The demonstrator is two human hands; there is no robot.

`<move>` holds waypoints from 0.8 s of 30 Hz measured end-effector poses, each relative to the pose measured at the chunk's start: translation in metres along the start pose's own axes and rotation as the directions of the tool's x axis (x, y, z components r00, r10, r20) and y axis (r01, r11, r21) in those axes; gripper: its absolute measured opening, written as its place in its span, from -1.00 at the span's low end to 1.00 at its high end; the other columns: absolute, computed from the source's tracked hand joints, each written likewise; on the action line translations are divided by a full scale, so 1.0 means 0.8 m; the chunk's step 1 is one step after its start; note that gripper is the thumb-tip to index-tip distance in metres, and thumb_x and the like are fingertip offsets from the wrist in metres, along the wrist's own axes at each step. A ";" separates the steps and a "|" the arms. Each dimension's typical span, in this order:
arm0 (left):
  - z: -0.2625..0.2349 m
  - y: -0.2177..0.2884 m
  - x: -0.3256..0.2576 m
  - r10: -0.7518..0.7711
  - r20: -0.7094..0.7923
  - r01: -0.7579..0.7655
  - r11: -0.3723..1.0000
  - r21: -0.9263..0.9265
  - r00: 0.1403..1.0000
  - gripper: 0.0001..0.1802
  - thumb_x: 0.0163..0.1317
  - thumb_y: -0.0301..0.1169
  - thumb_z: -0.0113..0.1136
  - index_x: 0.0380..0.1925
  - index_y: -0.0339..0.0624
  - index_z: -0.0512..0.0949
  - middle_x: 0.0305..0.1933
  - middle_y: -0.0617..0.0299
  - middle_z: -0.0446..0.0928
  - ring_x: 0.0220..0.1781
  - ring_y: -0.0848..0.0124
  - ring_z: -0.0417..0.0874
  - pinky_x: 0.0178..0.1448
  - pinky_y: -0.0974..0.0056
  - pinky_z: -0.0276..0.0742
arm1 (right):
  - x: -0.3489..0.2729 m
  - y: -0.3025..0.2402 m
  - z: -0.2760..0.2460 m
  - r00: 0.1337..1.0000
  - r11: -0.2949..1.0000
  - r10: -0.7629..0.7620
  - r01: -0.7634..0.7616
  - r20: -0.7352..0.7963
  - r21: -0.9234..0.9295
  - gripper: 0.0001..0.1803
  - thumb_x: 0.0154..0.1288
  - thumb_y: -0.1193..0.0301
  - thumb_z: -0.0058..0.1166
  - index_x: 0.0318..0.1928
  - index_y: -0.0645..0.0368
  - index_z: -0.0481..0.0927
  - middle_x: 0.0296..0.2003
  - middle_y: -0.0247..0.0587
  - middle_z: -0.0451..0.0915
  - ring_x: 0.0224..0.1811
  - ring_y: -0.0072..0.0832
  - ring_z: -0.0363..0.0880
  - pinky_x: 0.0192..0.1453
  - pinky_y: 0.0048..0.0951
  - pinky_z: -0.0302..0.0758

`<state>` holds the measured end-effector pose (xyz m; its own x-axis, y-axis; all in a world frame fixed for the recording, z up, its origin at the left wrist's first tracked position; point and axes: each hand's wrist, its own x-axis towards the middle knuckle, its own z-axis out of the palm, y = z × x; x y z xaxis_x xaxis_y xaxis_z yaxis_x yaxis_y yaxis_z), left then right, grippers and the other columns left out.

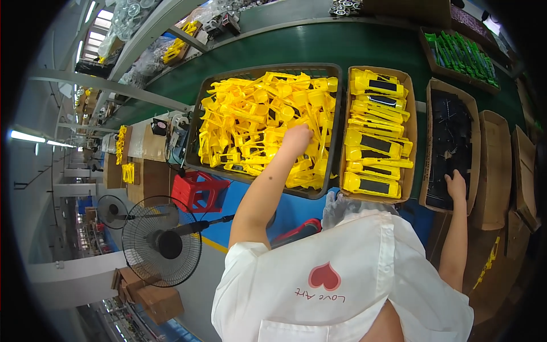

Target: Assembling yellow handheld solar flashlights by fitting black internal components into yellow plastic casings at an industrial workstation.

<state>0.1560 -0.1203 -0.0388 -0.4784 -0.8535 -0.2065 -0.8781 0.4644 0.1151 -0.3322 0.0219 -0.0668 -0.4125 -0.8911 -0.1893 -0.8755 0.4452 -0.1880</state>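
Observation:
A large dark plastic crate [340, 108] is heaped with yellow plastic parts [250, 114], some carrying black panels. My left hand [298, 138] is in the heap near the crate's right side, fingers curled around a yellow plastic part; the fingertips are partly hidden. On the right, a long cardboard box [473, 131] holds flat black pieces [447, 122]. Over its near end is my right hand [456, 186], thumb and finger apart against the black pieces, with nothing visible between them.
Between them stands a cardboard box [346, 165] of stacked yellow parts with black panels. A box of green parts [461, 57] sits far right on the green bench [393, 43]. Other cardboard boxes [493, 165] stand at right. A red stool [199, 188] and black fan [165, 242] are left.

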 end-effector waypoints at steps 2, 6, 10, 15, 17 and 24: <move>-0.003 0.020 -0.006 -0.020 -0.132 0.010 0.997 -0.080 0.991 -0.85 -0.02 -0.33 0.06 -0.50 -0.17 0.46 -0.41 0.08 0.43 -0.33 0.13 0.48 -0.29 0.13 0.41 | -0.022 0.016 -0.007 1.000 0.995 0.011 -0.010 -0.006 0.095 -0.69 0.11 0.35 -0.08 -0.16 0.28 0.36 -0.28 0.12 0.47 -0.18 -0.01 0.42 -0.15 -0.15 0.36; -0.025 -0.020 -0.034 -0.153 -0.820 0.065 0.988 -0.140 0.551 -0.86 0.03 -0.55 -0.06 -0.35 -0.28 0.40 -0.36 0.08 0.47 -0.30 0.13 0.51 -0.22 0.21 0.43 | -0.034 -0.019 -0.018 0.960 0.952 -0.254 0.270 -0.120 0.143 -0.62 0.11 0.39 -0.14 -0.04 0.24 0.35 -0.23 0.08 0.45 -0.12 -0.08 0.39 -0.05 -0.20 0.33; -0.094 0.000 -0.056 -0.974 -0.197 -0.348 0.146 -0.926 0.115 -0.58 0.12 -0.53 -0.02 -0.04 -0.26 0.10 -0.46 0.15 0.42 -0.51 0.39 0.48 -0.42 0.41 0.46 | -0.029 -0.014 0.015 0.972 0.959 -0.229 0.235 -0.056 0.160 -0.58 0.05 0.25 0.02 -0.07 0.19 0.41 -0.23 -0.01 0.42 -0.09 -0.13 0.34 0.00 -0.28 0.30; -0.043 -0.001 -0.073 -0.639 0.211 -0.306 -0.599 -0.740 0.740 -0.90 0.13 -0.50 0.01 -0.48 -0.27 0.33 -0.61 0.25 0.40 -0.53 0.48 0.46 -0.42 0.46 0.45 | -0.031 -0.017 0.017 0.988 0.949 0.106 -0.068 -0.109 0.308 -0.61 -0.02 0.31 0.11 -0.13 0.15 0.44 -0.23 -0.05 0.46 -0.16 -0.16 0.43 -0.08 -0.28 0.37; -0.066 0.050 -0.061 -0.734 0.292 -0.404 -0.609 -0.683 0.613 -0.88 0.12 -0.53 0.00 -0.36 -0.36 0.35 -0.40 0.12 0.46 -0.35 0.41 0.52 -0.25 0.45 0.52 | -0.035 -0.020 0.012 0.983 0.958 0.095 -0.048 -0.156 0.283 -0.65 0.00 0.32 0.08 -0.15 0.14 0.46 -0.25 -0.03 0.47 -0.19 -0.15 0.45 -0.11 -0.27 0.39; -0.070 0.129 -0.047 -0.359 0.314 -0.061 -0.738 -0.672 0.879 -0.63 0.03 -0.65 -0.04 -0.09 -0.42 0.27 -0.11 -0.08 0.40 -0.01 0.16 0.46 -0.02 0.28 0.50 | -0.029 -0.012 -0.007 0.946 0.992 0.075 -0.040 -0.316 0.116 -0.75 0.15 0.26 -0.09 -0.44 0.20 0.46 -0.44 -0.03 0.49 -0.38 -0.11 0.48 -0.33 -0.20 0.43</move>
<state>0.0835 -0.0531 0.0351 -0.1064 -0.8425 -0.5281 0.6791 -0.4495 0.5803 -0.3157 0.0382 -0.0556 -0.5352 -0.8373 0.1117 -0.8233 0.4873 -0.2910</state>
